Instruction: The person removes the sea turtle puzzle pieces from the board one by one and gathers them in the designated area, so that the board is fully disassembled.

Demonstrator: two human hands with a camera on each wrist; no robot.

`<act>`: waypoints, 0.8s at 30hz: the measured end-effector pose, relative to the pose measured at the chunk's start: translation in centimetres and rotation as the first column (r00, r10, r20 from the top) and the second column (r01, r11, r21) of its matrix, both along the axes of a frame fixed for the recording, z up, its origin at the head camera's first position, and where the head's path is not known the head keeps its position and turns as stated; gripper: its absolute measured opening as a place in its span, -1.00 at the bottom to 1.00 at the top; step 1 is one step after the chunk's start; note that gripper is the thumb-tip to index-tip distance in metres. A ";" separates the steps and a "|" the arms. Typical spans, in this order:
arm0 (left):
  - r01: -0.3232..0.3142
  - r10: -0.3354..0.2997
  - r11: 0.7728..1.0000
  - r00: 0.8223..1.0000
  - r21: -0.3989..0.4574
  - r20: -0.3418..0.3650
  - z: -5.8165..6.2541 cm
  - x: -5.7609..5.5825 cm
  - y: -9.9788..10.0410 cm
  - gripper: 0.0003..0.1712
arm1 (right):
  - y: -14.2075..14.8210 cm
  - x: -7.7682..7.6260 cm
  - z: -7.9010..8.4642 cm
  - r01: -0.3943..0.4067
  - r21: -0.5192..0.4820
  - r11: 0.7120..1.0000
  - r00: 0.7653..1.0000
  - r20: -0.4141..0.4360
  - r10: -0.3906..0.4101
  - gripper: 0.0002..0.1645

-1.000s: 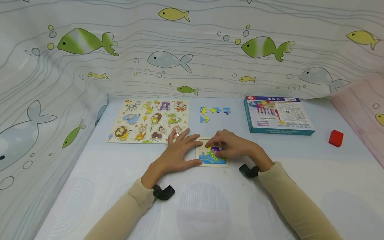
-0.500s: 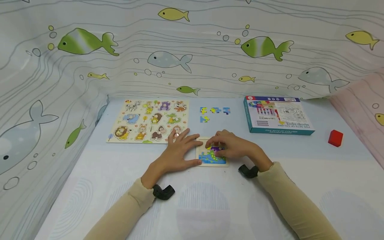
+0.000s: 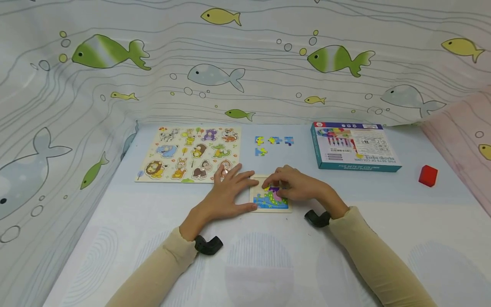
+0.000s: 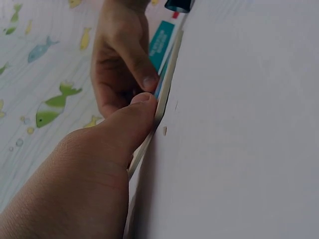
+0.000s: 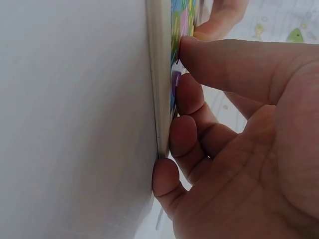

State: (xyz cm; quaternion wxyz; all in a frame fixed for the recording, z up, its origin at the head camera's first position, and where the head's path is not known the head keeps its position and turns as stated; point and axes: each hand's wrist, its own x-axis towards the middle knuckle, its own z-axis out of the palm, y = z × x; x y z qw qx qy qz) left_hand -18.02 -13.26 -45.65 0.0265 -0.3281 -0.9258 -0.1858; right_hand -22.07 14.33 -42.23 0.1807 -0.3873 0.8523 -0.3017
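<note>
A small wooden jigsaw tray [image 3: 258, 190] lies flat on the table, partly filled with blue, green and purple pieces. My left hand [image 3: 226, 198] rests beside it with fingers spread. Its thumb touches the tray's left edge, which shows in the left wrist view too. Over the tray's right half, my right hand [image 3: 296, 184] bends its fingers and pinches a purple puzzle piece [image 5: 176, 82] between thumb and fingers, low against the picture. The outer fingertips [image 5: 183, 134] lean on the tray's rim. Much of the tray's upper right is hidden under this hand.
Several loose puzzle pieces [image 3: 271, 140] lie behind the tray. An animal peg puzzle board [image 3: 180, 151] is at the back left, with left fingertips overlapping its corner. A flat teal-edged box [image 3: 356, 147] lies back right, a red block [image 3: 428, 175] beyond it.
The right thumb has shifted slightly over the pieces, baring a little more of the pink and green picture. The left hand keeps its place.
</note>
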 end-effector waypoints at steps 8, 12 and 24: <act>0.048 -0.048 0.998 0.999 0.036 -0.013 0.1 0.1 0.0 -0.40 | -0.1 0.2 0.3 0.018 -0.001 1.000 1.000 0.016 -0.018 -0.55; 0.148 -0.147 0.988 0.989 0.045 -0.005 0.3 0.2 0.0 -0.52 | -0.1 0.1 0.3 0.015 -0.012 1.000 1.000 0.019 -0.015 -0.55; 0.201 -0.202 0.979 0.978 0.022 0.045 0.4 0.5 0.2 -0.55 | -0.2 0.1 0.2 0.007 -0.013 1.000 1.000 0.019 -0.006 -0.55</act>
